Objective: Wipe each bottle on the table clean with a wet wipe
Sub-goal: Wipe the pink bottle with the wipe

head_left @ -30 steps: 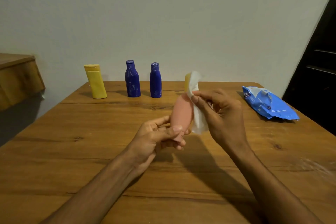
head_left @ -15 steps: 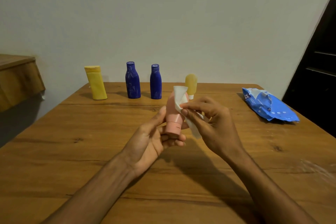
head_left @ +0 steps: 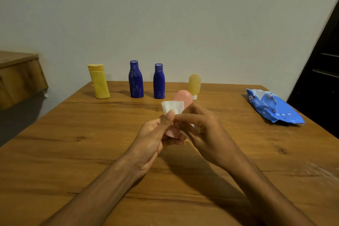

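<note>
**Q:** Entry: where is the pink tube (head_left: 184, 97), and what holds it?

**A:** I read it as lifted off the worktop (head_left: 73, 152), upright between both hands. The left hand (head_left: 154, 139) has its fingers curled round the tube's lower end. The rounded top stands clear above the fingertips. The right hand (head_left: 209, 134) pinches the wet wipe (head_left: 172, 107) narrowly, just in front of the tube. The left thumb touches the wipe too.

**Q:** Handling?

**A:** Judgement only: light, soft-walled plastic that dents under a hard squeeze and turns slick once wetted. I would hold it at the stiffer lower end, below the wiping fingers. The wipe is limp and should fold round the body.

**Q:** Others?

**A:** Standing beyond the fingertips, well apart: yellow bottle (head_left: 99, 83), taller blue bottle (head_left: 136, 81), shorter blue bottle (head_left: 159, 83), amber tube (head_left: 194, 84). The wipe pack (head_left: 271, 108) lies right of the right hand.
</note>
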